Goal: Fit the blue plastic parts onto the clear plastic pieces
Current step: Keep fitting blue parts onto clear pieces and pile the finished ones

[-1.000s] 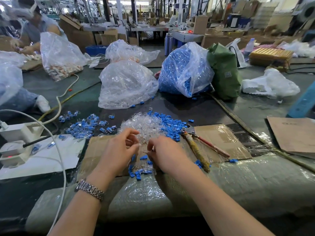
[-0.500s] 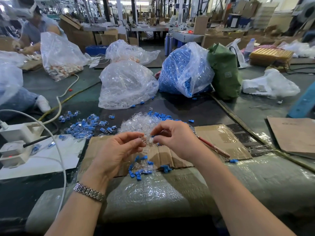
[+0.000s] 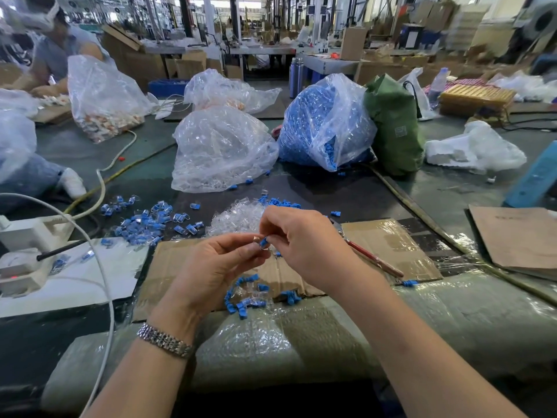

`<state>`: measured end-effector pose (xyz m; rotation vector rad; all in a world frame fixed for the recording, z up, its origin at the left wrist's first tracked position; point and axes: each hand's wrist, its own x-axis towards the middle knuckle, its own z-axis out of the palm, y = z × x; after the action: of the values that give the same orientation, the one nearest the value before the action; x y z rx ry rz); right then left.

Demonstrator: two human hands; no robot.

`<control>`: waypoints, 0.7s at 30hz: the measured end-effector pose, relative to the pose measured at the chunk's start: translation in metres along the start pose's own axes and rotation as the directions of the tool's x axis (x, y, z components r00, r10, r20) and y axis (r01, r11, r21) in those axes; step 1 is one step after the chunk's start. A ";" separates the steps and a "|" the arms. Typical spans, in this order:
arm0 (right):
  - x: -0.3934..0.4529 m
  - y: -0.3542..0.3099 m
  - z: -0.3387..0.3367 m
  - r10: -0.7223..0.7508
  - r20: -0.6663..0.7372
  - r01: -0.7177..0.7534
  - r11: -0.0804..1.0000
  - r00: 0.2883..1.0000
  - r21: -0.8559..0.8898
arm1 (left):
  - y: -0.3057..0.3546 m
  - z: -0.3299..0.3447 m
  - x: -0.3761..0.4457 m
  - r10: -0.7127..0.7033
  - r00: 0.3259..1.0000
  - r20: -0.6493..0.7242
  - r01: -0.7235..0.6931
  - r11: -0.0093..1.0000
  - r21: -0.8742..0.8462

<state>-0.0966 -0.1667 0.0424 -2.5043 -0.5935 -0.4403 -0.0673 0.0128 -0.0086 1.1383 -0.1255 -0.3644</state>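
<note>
Left hand (image 3: 217,267): fingertips pinching a clear piece (image 3: 256,242) — hard to make out.
Right hand (image 3: 304,242): pinching a blue part (image 3: 264,242) against that piece, above the cardboard (image 3: 388,245).
Loose blue parts (image 3: 241,303): on cardboard — below the hands.

Large factory hall, daylit from 12 o'clock. Dark structural columns (image 3: 184,13) stand at 11 to 12 o'clock. Grey work tables (image 3: 262,51) run across the rear. Stacked cardboard boxes (image 3: 187,66) at 11 o'clock, more at 1 o'clock. Grey-green floor (image 3: 75,152).
</note>
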 end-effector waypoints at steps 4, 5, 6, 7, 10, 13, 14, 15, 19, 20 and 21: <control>0.001 -0.005 -0.002 -0.032 0.035 0.035 0.997 0.999 -0.068 | 0.000 0.002 0.000 0.030 0.999 0.029 -0.031 0.999 0.025; 0.000 -0.006 -0.002 -0.036 0.040 0.039 0.996 0.999 -0.076 | -0.001 0.002 0.000 0.034 0.999 0.034 -0.035 0.999 0.030; 0.000 -0.006 -0.002 -0.038 0.044 0.042 0.996 0.998 -0.080 | -0.001 0.002 0.000 0.034 0.999 0.038 -0.036 0.999 0.035; -0.001 -0.007 -0.001 -0.040 0.049 0.044 0.996 0.998 -0.082 | -0.001 0.001 -0.001 0.033 0.999 0.038 -0.034 0.999 0.039; -0.004 -0.007 0.002 -0.048 0.061 0.053 0.996 0.997 -0.078 | -0.003 0.002 -0.002 0.024 0.999 0.032 -0.025 0.999 0.048; -0.006 -0.003 0.004 -0.056 0.063 0.060 0.996 0.996 -0.061 | -0.006 0.003 -0.003 0.015 0.999 0.030 -0.017 0.998 0.064; -0.006 -0.001 0.004 -0.053 0.066 0.056 0.997 0.996 -0.048 | -0.006 0.002 -0.003 0.013 1.000 0.029 -0.015 0.998 0.068; -0.006 0.000 0.004 -0.045 0.069 0.047 0.998 0.997 -0.034 | -0.006 0.002 -0.003 0.012 1.000 0.029 -0.014 0.997 0.070; -0.006 0.004 0.003 -0.022 0.084 0.022 1.000 0.996 -0.002 | -0.006 0.001 -0.002 0.015 0.999 0.035 -0.017 0.998 0.063; -0.006 0.004 0.003 -0.019 0.081 0.018 1.000 0.997 0.013 | -0.006 0.001 -0.002 0.018 0.999 0.036 -0.020 0.998 0.056; -0.007 0.006 0.003 -0.011 0.063 0.008 0.999 0.998 0.050 | -0.007 0.001 -0.002 0.019 0.999 0.035 -0.020 0.999 0.041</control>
<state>-0.0991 -0.1720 0.0350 -2.4769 -0.6338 -0.3470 -0.0705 0.0105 -0.0141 1.1716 -0.1750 -0.3655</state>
